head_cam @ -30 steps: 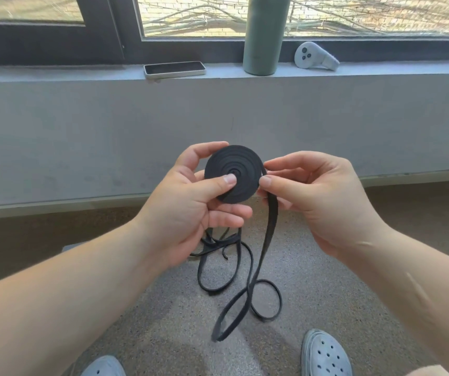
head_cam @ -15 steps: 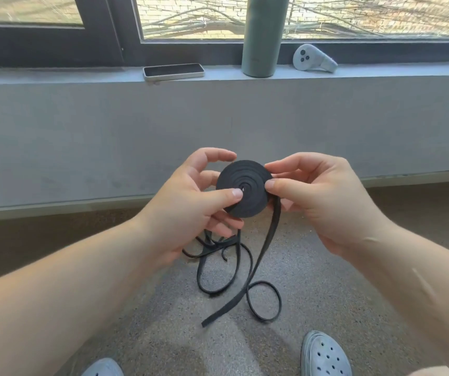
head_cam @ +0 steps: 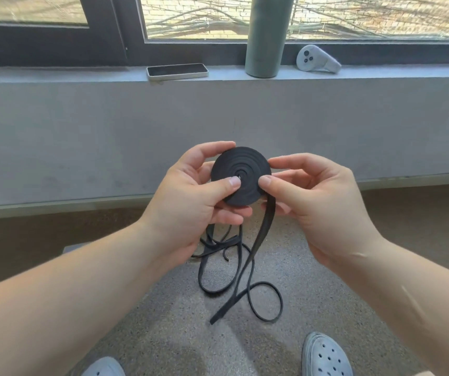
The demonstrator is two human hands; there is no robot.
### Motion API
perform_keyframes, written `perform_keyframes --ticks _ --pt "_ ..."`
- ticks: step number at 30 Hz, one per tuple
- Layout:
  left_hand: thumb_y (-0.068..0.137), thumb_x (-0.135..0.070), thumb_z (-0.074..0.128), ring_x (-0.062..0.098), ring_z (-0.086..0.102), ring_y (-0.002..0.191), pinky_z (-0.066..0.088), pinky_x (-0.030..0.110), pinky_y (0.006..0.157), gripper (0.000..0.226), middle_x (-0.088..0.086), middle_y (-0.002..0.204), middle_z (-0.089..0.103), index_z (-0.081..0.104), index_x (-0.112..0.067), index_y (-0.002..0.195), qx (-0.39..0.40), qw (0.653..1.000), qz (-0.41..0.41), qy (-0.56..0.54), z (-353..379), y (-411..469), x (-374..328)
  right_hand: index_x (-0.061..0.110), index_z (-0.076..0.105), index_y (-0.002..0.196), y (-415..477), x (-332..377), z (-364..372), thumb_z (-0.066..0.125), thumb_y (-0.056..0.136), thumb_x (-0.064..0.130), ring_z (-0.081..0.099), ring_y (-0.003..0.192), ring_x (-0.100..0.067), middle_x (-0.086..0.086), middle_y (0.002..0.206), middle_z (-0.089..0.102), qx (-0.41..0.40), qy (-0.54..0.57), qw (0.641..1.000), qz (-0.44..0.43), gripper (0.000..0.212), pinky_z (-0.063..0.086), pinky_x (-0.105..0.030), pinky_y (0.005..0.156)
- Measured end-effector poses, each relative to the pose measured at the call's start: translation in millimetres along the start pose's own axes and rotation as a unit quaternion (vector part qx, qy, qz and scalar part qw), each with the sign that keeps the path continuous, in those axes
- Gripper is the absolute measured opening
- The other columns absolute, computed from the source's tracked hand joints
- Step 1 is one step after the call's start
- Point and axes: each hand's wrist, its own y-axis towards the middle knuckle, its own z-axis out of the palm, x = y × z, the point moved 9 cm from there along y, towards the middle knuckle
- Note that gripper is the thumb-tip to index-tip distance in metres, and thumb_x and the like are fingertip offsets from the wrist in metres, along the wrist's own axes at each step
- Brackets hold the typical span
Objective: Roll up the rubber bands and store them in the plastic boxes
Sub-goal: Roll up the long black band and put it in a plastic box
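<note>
Since half a second earlier, the coiled rubber band [head_cam: 241,164] had risen slightly, and its loose tail [head_cam: 266,223] had shifted on the floor [head_cam: 190,335]. The left hand [head_cam: 190,202] pinched the coil, thumb near its centre, likely to keep the windings flat. The right hand [head_cam: 321,204] pinched the rim where the tail fed in, probably to keep it taut.

Open room is found to either side of the left hand [head_cam: 190,204] and right hand [head_cam: 323,210]; ahead, passage is barred by the wall [head_cam: 217,123].
</note>
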Motion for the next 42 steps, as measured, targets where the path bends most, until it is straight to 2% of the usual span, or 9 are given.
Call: perform_keyframes --ticks 8,12,17,21,23,25,34,39,42 --pt "0.095 0.002 0.060 0.042 0.071 0.067 0.058 0.037 0.053 0.040 0.014 0.099 0.073 0.055 -0.027 0.123 0.031 0.998 -0.009 0.062 4.1 -2.8 3.0 0.009 0.074 0.093 4.9 3.1 1.3 0.073 0.084 -0.006 0.074 0.072 -0.025 -0.015 0.085 0.077 0.034 -0.014 0.999 0.008 0.017 0.054 -0.028 0.061" --pt "0.091 0.003 0.065 0.041 0.067 0.058 0.057 0.039 0.054 0.050 0.009 0.097 0.072 0.064 -0.036 0.123 0.065 0.990 -0.008 0.122 7.0 -0.9 -1.6 0.014 0.076 0.092 8.1 9.0 -0.2 0.074 0.084 -0.003 0.068 0.078 -0.028 -0.015 0.088 0.078 0.085 -0.075 0.994 0.010 0.019 0.047 -0.043 0.071" --pt "0.090 0.003 0.067 0.039 0.068 0.058 0.059 0.041 0.057 0.049 0.010 0.101 0.072 0.067 -0.035 0.121 0.114 0.983 -0.012 0.145 16.0 -1.0 -4.1 0.016 0.077 0.089 7.2 14.5 -1.8 0.073 0.084 -0.005 0.069 0.079 -0.030 -0.013 0.086 0.078 0.106 -0.097 0.990 0.005 0.022 0.050 -0.047 0.074" --pt "0.091 0.003 0.066 0.043 0.069 0.060 0.060 0.041 0.056 0.044 0.011 0.100 0.071 0.065 -0.031 0.118 0.089 0.988 -0.001 0.123 14.1 -0.9 -2.7 0.016 0.076 0.091 7.5 12.1 -3.4 0.077 0.083 0.001 0.070 0.074 -0.024 -0.009 0.084 0.078 0.086 -0.079 0.993 0.008 0.018 0.052 -0.046 0.072" --pt "0.092 0.002 0.066 0.044 0.070 0.063 0.061 0.042 0.057 0.042 0.011 0.100 0.072 0.065 -0.031 0.118 0.061 0.994 0.006 0.094 9.8 -0.3 -2.3 0.014 0.075 0.092 8.1 9.7 -7.1 0.078 0.081 0.002 0.068 0.064 -0.015 -0.006 0.079 0.076 0.061 -0.058 0.996 0.013 0.016 0.052 -0.034 0.064" --pt "0.093 0.001 0.065 0.044 0.070 0.065 0.061 0.041 0.058 0.042 0.011 0.101 0.072 0.063 -0.030 0.120 0.035 0.998 0.011 0.060 5.6 0.2 -2.6 0.009 0.073 0.093 7.3 5.9 -6.7 0.078 0.080 0.000 0.071 0.067 -0.017 -0.009 0.079 0.076 0.050 -0.032 0.998 0.021 0.017 0.053 -0.028 0.061" --pt "0.096 -0.002 0.061 0.036 0.070 0.064 0.062 0.035 0.055 0.040 0.013 0.099 0.074 0.055 -0.029 0.124 0.010 1.000 0.014 -0.020 10.2 -4.0 2.4 0.004 0.070 0.090 0.8 1.1 -1.1 0.077 0.080 -0.005 0.075 0.084 -0.038 -0.019 0.087 0.077 0.014 0.027 1.000 0.003 0.014 0.062 -0.047 0.075" --pt "0.095 -0.005 0.063 0.037 0.069 0.063 0.058 0.033 0.047 0.038 0.015 0.098 0.072 0.053 -0.029 0.123 0.033 0.999 -0.013 0.008 10.7 -2.0 8.2 0.003 0.072 0.088 5.0 4.5 -3.9 0.076 0.081 -0.006 0.076 0.078 -0.026 -0.013 0.084 0.078 0.018 -0.015 1.000 -0.004 0.012 0.059 -0.031 0.065" --pt "0.092 -0.006 0.069 0.038 0.069 0.060 0.055 0.031 0.043 0.039 0.018 0.105 0.070 0.058 -0.030 0.122 0.035 0.996 0.002 0.076 4.7 2.0 3.0 0.008 0.075 0.089 11.0 10.2 -7.9 0.076 0.082 -0.003 0.075 0.081 -0.025 -0.011 0.087 0.078 0.045 -0.065 0.997 -0.003 0.013 0.059 -0.035 0.070"
